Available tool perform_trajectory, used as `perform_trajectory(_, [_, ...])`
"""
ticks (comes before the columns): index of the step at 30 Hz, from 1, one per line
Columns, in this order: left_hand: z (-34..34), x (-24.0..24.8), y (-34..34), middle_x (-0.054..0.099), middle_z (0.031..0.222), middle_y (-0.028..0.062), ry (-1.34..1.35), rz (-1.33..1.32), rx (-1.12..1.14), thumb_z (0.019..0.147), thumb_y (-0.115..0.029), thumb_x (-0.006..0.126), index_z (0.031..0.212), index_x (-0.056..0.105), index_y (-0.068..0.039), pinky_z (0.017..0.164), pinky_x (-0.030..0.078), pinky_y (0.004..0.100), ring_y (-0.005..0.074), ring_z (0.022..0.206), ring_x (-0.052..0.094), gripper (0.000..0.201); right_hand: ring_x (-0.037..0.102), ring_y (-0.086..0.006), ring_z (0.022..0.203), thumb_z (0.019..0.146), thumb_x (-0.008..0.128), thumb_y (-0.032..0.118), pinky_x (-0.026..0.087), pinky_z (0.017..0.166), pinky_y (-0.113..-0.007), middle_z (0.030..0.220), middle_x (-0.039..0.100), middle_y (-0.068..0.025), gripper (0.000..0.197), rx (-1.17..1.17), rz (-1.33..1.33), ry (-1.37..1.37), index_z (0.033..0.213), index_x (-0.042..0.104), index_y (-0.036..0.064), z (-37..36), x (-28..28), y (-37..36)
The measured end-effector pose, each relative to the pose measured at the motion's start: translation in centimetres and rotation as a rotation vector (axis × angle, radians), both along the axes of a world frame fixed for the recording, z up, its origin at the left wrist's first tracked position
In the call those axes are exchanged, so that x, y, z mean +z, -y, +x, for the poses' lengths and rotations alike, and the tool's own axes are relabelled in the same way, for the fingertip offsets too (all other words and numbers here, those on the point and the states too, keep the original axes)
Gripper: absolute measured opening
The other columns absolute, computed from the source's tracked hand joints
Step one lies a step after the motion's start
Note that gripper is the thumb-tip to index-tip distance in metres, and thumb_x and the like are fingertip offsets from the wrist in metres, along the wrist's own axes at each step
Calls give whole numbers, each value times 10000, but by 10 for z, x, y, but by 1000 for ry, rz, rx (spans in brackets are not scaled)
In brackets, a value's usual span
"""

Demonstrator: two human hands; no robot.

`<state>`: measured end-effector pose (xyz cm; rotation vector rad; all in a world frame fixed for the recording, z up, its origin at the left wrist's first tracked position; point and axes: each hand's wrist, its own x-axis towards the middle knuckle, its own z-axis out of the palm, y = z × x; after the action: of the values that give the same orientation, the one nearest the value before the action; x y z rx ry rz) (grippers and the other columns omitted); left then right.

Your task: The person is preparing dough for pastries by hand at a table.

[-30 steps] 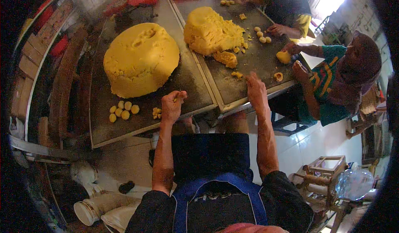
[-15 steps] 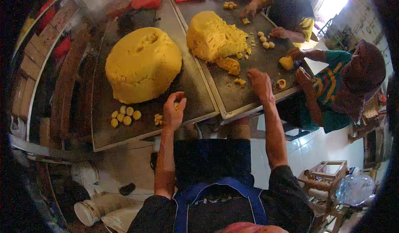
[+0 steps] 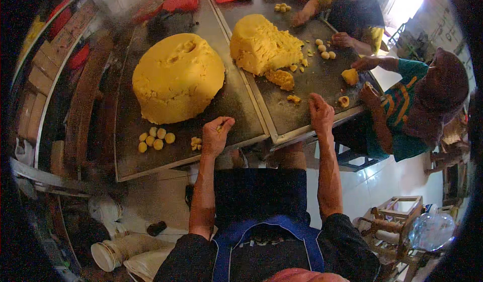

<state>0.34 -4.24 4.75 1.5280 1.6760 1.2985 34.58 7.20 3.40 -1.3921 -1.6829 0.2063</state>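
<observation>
Left hand (image 3: 216,137): though its fingers curl closed over a small, dough-like yellow bit (image 3: 219,129), a loose grip could let it drop.
Right hand (image 3: 321,115): fingers bent; I cannot tell whether it holds anything.
Crumbs: irregular yellow crumbs (image 3: 196,143) lie just beside the left hand, where a careless wrist could scatter them.
Balls: rounded, pale-yellow dough balls (image 3: 156,139) cluster farther left; a knock could set them rolling.
Mounds: beyond the left hand, a smooth, domed yellow mound (image 3: 178,78), pitted on top; beyond the right, a craggy, torn yellow mound (image 3: 261,45) whose rough face could crumble if tugged.
Surface: dark, flat, metal-rimmed worktop (image 3: 239,123); its seam might trap fragments.
</observation>
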Motion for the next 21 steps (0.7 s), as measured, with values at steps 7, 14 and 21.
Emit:
perform_trajectory(7, [-2, -7, -8, 705, 948, 86, -186, 341, 56, 946, -292, 675, 997, 714, 8, 760, 528, 352, 206, 764, 659, 307, 674, -387, 935, 942, 608, 230, 534, 788, -448, 1056, 709, -164, 230, 58, 58, 195, 1119, 694, 111, 6, 1, -9])
perform_trajectory(14, [-25, -55, -15, 599, 1002, 131, 160, -45, -249, 940, -534, 603, 859, 616, -40, 804, 453, 351, 236, 925, 578, 500, 711, -278, 962, 955, 647, 182, 536, 811, -361, 1041, 726, -165, 243, -137, 105, -40, 1146, 695, 40, -10, -6, 1])
perform_trajectory(21, [5, -8, 0, 608, 1016, 121, -294, 230, -104, 803, -366, 792, 1004, 713, -62, 848, 471, 409, 279, 964, 587, 373, 717, -267, 944, 955, 643, 183, 537, 825, -359, 1045, 731, -156, 239, -83, -8, 14, 1140, 702, 45, -10, -1, 6])
